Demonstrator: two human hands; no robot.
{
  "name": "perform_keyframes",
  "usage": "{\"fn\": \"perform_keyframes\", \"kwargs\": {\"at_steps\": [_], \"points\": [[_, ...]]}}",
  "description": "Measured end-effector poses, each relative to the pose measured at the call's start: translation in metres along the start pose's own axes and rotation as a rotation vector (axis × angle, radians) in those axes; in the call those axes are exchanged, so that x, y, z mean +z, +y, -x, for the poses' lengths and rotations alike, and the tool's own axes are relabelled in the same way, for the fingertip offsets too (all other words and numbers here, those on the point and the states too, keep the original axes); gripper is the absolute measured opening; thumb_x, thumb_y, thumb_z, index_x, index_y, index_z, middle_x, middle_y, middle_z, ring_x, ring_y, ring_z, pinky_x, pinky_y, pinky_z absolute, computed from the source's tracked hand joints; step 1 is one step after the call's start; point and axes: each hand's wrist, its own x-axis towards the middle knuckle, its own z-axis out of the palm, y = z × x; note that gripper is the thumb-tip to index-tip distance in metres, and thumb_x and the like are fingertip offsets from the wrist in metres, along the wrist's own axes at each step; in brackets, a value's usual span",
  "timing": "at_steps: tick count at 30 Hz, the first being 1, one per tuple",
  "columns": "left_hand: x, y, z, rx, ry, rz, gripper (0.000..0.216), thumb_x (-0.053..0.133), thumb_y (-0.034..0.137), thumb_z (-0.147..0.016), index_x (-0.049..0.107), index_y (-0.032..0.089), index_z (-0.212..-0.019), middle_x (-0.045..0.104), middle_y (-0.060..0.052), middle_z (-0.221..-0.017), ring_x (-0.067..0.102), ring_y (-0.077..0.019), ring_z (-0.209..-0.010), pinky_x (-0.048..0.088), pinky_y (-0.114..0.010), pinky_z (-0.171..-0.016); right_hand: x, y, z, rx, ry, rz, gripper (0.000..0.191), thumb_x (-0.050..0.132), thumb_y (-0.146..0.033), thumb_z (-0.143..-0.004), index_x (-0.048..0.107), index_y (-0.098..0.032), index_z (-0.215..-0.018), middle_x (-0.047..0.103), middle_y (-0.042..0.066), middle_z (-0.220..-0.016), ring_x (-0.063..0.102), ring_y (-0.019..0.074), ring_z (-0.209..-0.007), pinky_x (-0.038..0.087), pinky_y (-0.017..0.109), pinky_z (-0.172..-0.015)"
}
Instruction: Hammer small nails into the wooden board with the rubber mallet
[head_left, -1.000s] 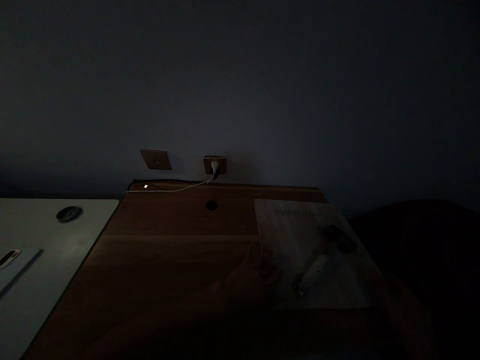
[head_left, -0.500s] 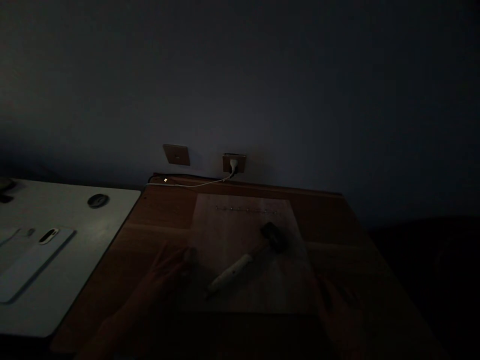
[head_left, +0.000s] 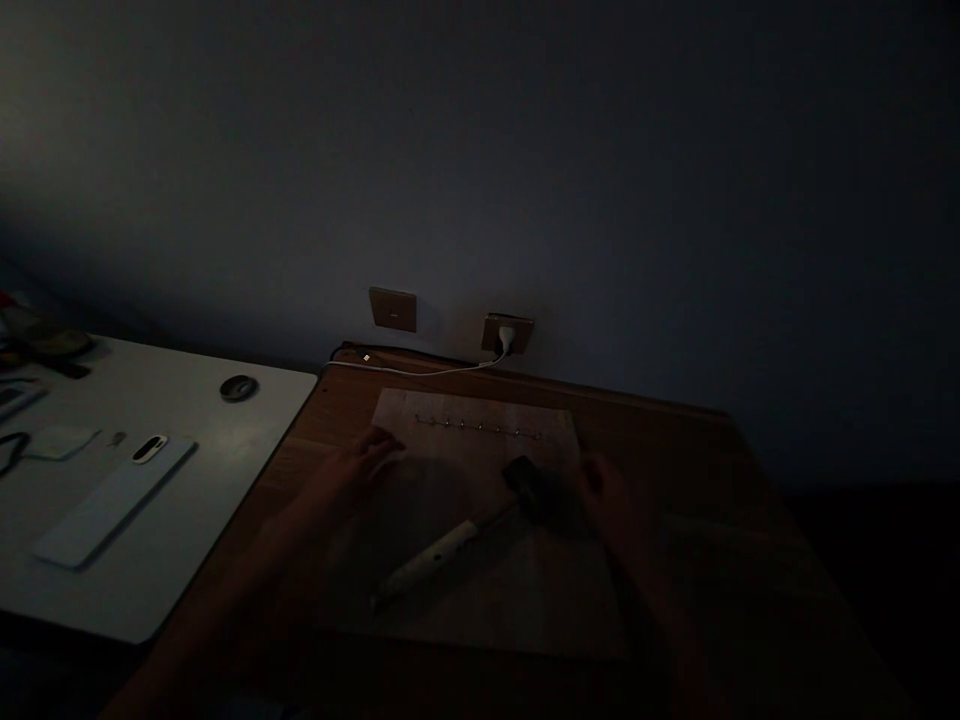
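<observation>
A pale wooden board [head_left: 465,475] lies on the brown table, with a row of small nails [head_left: 480,428] along its far part. Across it rests a hammer [head_left: 431,562], its dark head toward the right and its pale handle toward the lower left. My left hand [head_left: 364,462] is at the board's left edge near the far corner, fingers bent over the edge. At the opposite edge, my right hand [head_left: 606,492] is closed against the board beside the hammer head. Dim light hides much of both hands.
To the left stands a white table [head_left: 217,455] bearing a phone [head_left: 116,505], a roll of tape [head_left: 238,388] and several other items. A white cable [head_left: 442,371] runs along the brown table's [head_left: 690,450] back edge to a wall socket [head_left: 517,335].
Both hands have moved forward along the board's sides and now hold its edges. The board, with the hammer on it, has shifted left relative to the table. The view has turned slightly left.
</observation>
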Motion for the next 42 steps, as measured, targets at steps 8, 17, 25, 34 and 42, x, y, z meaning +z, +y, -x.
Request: {"fn": "perform_keyframes", "kwargs": {"at_steps": [8, 17, 25, 34, 42], "points": [[0.015, -0.006, -0.080, 0.021, -0.100, 0.050, 0.029, 0.051, 0.009, -0.097, 0.072, 0.018, -0.114, 0.072, -0.012, -0.112, 0.069, -0.0233, -0.102, 0.055, -0.034, -0.092, 0.035, -0.034, -0.069, -0.107, -0.124, -0.146, 0.011, 0.056, -0.023, -0.095, 0.067, -0.022, -0.091, 0.074, 0.013, -0.098, 0.067, 0.0268, -0.094, 0.047, 0.038, -0.087], [0.009, -0.011, -0.092, -0.217, 0.134, 0.474, 0.012, 0.074, 0.023, -0.082, 0.077, 0.021, -0.094, 0.073, -0.005, -0.085, 0.065, -0.0184, -0.076, 0.049, -0.028, -0.074, 0.016, -0.036, -0.066, -0.050, -0.059, -0.678, 0.009, 0.068, -0.034, -0.085, 0.066, -0.025, -0.084, 0.069, 0.007, -0.092, 0.062, 0.0263, -0.093, 0.050, 0.041, -0.089], [0.018, 0.002, -0.092, -0.485, 0.163, 0.978, 0.039, 0.055, 0.054, -0.084, 0.064, 0.017, -0.089, 0.061, -0.003, -0.074, 0.056, -0.0142, -0.062, 0.045, -0.025, -0.058, 0.012, -0.045, -0.063, 0.120, -0.117, -1.218, 0.048, 0.070, -0.070, -0.074, 0.052, -0.025, -0.073, 0.055, -0.002, -0.068, 0.054, 0.0142, -0.058, 0.042, 0.025, -0.047], [0.024, 0.009, -0.093, -0.283, -0.038, 0.409, 0.011, 0.062, 0.016, -0.083, 0.068, 0.019, -0.093, 0.066, -0.001, -0.077, 0.060, -0.0168, -0.071, 0.042, -0.027, -0.068, 0.037, -0.041, -0.086, 0.054, -0.169, -0.738, 0.022, 0.073, -0.043, -0.075, 0.062, -0.024, -0.076, 0.063, -0.001, -0.067, 0.059, 0.0182, -0.064, 0.043, 0.029, -0.059], [0.023, 0.014, -0.097, -0.171, -0.131, 0.160, 0.018, 0.051, 0.011, -0.093, 0.065, 0.018, -0.084, 0.066, -0.008, -0.089, 0.062, -0.0202, -0.076, 0.044, -0.030, -0.072, 0.035, -0.052, -0.084, -0.103, -0.260, -0.469, 0.013, 0.071, -0.024, -0.080, 0.061, -0.025, -0.070, 0.066, 0.003, -0.073, 0.061, 0.0214, -0.077, 0.044, 0.032, -0.076]]}}
